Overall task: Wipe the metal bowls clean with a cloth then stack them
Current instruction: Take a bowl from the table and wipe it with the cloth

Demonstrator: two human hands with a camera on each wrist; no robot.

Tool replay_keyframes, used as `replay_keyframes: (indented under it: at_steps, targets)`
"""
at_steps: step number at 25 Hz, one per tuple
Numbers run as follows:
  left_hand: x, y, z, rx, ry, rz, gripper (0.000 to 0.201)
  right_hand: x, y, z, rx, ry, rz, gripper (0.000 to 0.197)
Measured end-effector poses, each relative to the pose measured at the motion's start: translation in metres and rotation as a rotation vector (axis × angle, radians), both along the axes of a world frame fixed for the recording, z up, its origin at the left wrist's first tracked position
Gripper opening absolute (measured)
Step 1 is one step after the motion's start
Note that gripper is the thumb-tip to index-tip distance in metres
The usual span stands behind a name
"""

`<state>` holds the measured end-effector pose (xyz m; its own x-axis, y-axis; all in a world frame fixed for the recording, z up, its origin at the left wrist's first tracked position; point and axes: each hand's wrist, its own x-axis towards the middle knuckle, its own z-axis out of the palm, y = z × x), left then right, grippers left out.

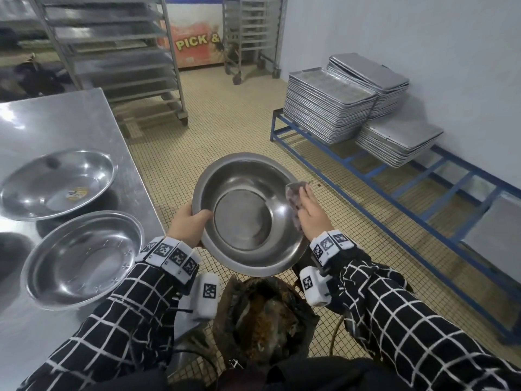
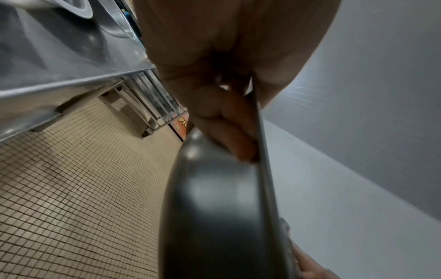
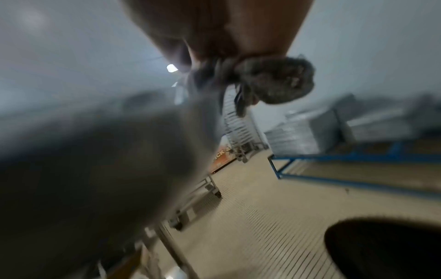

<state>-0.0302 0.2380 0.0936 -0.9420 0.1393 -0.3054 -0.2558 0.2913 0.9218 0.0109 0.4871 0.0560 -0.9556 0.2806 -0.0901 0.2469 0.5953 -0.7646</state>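
Tiled floor (image 1: 225,114) beneath held bowl (image 1: 245,213)

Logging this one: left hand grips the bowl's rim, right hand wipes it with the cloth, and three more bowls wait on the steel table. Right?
Not three: the head view shows two bowls on the steel table. The rest holds: left hand grips the held bowl, right hand wipes with the cloth.
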Motion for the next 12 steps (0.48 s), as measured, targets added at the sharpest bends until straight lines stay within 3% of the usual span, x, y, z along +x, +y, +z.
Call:
replay_keyframes:
  at_steps: [4,8,12]
  targets:
    - [-0.004,-0.006,-0.007,0.001,-0.074,0.005,0.007,0.004,0.012,-0.013,0.127,-0.005,0.063,0.062]
    - [-0.003,-0.004,-0.011,0.005,-0.07,-0.006,0.007,0.003,0.014,-0.029,0.073,0.089,-0.165,0.032]
    - [-0.004,-0.002,-0.013,0.017,-0.047,0.023,0.004,0.002,0.012,-0.028,-0.072,0.073,-0.343,0.033]
